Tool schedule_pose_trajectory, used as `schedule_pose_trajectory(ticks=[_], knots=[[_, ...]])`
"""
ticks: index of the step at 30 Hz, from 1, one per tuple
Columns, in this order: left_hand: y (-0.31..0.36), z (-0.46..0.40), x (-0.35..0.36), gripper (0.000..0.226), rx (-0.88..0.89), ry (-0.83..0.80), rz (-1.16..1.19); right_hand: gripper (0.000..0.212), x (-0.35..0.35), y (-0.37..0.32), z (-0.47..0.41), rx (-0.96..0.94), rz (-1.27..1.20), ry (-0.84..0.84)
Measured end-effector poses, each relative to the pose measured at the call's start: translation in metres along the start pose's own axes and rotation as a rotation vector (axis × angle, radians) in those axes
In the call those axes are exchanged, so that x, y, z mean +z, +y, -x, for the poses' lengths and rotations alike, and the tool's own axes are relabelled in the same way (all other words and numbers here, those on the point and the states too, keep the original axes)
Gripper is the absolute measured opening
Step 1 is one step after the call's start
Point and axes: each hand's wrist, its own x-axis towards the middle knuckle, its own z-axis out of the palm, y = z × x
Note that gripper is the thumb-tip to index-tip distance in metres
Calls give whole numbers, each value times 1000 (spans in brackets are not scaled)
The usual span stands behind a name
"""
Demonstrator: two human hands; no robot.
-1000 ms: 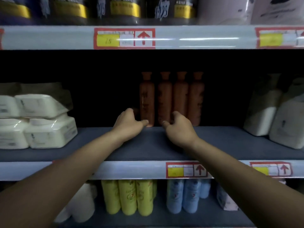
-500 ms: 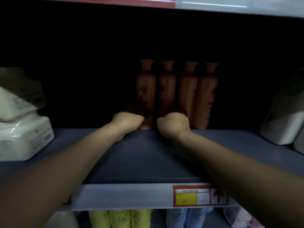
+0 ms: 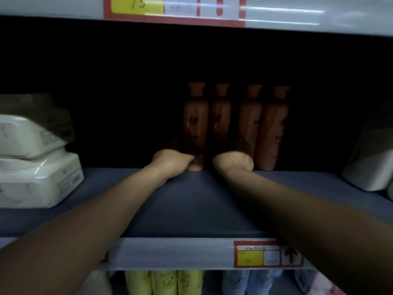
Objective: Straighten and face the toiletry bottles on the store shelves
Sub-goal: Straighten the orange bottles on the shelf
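Four brown bottles stand upright in a row at the dark back of the middle shelf (image 3: 191,209). My left hand (image 3: 172,165) grips the base of the leftmost brown bottle (image 3: 195,124), thumb across its front, fingers round its left side. My right hand (image 3: 234,165) is curled at the foot of the second bottle (image 3: 220,124) and the third bottle (image 3: 249,122); its fingers reach up between them, seemingly round the second. The fourth bottle (image 3: 273,128) stands untouched to the right. The labels are dim and hard to read.
Stacked white packs (image 3: 36,179) lie at the shelf's left and white pouches (image 3: 365,167) at its right. A price rail (image 3: 170,252) runs along the front edge, the upper shelf rail (image 3: 297,13) overhead. Yellow-green bottles (image 3: 163,282) and pale blue bottles (image 3: 251,282) stand on the shelf below.
My view has moved closer to the shelf. Both hands have reached deeper in and gone from spread fingers to curled grips at the bottles' bases.
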Motion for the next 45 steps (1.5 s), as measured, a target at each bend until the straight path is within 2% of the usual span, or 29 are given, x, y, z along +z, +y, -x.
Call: schedule_pose_trajectory(ticks=[3,6,8,11,15,20,30,45], knots=[[1,4,-6,40,-18,-10,-24,51,6,3,-7,-44,-19,80],[-1,8,-14,29,-13,1,-61,44,4,6,6,-89,-212,248],[-2,10,-19,23,2,18,-80,36,-1,9,18,-87,-311,265],[-4,18,-28,27,60,45,-110,48,-4,15,30,-67,-290,217],[-8,31,-37,30,151,84,-113,50,-2,18,42,-127,-364,239],[-8,50,-41,41,171,150,-104,39,-8,17,69,-213,-374,243],[-13,81,-38,51,293,167,-32,37,-8,29,101,-293,-422,242],[-10,94,-30,57,303,194,-48,43,-9,43,109,-359,-412,257]])
